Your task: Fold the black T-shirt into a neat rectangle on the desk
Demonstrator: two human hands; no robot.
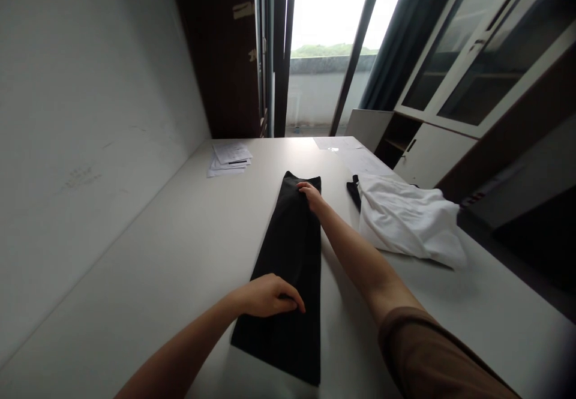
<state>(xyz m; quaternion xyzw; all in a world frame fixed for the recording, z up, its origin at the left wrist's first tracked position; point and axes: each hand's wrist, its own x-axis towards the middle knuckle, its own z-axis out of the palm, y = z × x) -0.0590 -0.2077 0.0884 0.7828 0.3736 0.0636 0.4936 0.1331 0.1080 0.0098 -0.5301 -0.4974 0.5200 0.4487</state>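
A pair of black trousers [288, 243], folded lengthwise into a long narrow strip, lies on the white table with its narrower end away from me. My right hand [310, 196] reaches to that far end, its fingers bent and closed on the cloth just below the edge. Nearer to me, my left hand [272, 296] rests over the lower part, fingers curled and the thumb and forefinger pinched at the fabric. The cloth under the left palm is hidden.
A white garment [407, 216] with some black cloth under it lies heaped at the table's right side. Loose papers [230, 158] with a dark pen sit at the far left, and more sheets [360, 159] at the far right. A wall borders the left; cabinets [450, 147] stand beyond the right edge.
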